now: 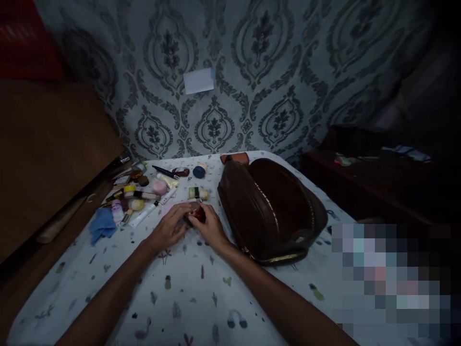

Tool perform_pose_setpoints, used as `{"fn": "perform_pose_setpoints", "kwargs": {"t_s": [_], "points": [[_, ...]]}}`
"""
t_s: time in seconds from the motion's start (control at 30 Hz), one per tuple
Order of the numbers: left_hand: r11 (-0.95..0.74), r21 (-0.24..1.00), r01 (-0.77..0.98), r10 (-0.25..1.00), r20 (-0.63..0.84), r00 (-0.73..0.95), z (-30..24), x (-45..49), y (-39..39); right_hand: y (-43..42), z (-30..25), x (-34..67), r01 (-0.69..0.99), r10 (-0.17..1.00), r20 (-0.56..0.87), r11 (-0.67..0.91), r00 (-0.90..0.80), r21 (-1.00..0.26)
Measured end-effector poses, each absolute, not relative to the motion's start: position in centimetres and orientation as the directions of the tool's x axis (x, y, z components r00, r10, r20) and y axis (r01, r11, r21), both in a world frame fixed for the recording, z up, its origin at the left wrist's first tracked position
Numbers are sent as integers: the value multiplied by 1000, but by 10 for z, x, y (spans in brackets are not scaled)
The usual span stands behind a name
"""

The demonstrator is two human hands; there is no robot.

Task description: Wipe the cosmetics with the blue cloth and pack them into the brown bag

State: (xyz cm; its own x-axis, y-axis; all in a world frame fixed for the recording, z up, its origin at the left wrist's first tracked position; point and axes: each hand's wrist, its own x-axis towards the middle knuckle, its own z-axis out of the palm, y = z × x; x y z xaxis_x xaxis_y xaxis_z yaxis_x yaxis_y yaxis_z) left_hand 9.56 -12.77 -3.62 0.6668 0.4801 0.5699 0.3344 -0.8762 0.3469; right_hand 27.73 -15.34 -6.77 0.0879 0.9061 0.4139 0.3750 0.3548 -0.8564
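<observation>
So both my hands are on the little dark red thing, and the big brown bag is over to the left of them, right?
Not quite: the big brown bag is to the right of them, not the left, as the head view shows. Your left hand and right hand are indeed on the little dark red thing.

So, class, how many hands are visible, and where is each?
2: the left hand and the right hand, both at a small dark-red item beside the brown bag. The pixelated patch at lower right may hide others.
</observation>
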Motion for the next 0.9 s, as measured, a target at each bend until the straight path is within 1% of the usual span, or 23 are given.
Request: {"fn": "perform_pose_setpoints", "kwargs": {"t_s": [0.03,0.1,0.17,0.23,0.3,0.43,0.53,0.6,0.73,0.83,0.9], "points": [[-876,321,361,483,565,669,-35,94,-126,-153,-68,277,397,903,422,360,79,-844],[-831,236,503,545,526,653,-35,90,-120,-154,-68,276,426,897,438,374,58,-823],[-723,113,681,652,438,619,-37,88,-111,-155,-68,276,436,897,440,383,33,-814],[-612,22,790,741,364,564,-40,87,-101,-157,-67,276,443,900,436,381,26,-812],[-549,-18,835,782,341,522,-39,86,-93,-158,-67,277,463,897,441,384,18,-799],[-424,-69,903,831,368,418,-29,87,-82,-158,-67,277,538,891,453,377,12,-754],[-356,-85,931,850,384,361,-23,97,-78,-157,-67,276,558,894,449,368,8,-744],[-424,-102,900,819,380,430,-21,110,-74,-156,-68,275,562,894,449,367,9,-741],[-668,-128,733,677,304,670,-17,139,-56,-154,-70,275,566,892,451,358,26,-742],[-716,-86,693,666,215,715,-15,155,-40,-153,-71,275,563,894,447,352,36,-748],[-700,-72,710,686,206,697,-15,160,-32,-152,-71,276,560,894,446,349,41,-752]]}}
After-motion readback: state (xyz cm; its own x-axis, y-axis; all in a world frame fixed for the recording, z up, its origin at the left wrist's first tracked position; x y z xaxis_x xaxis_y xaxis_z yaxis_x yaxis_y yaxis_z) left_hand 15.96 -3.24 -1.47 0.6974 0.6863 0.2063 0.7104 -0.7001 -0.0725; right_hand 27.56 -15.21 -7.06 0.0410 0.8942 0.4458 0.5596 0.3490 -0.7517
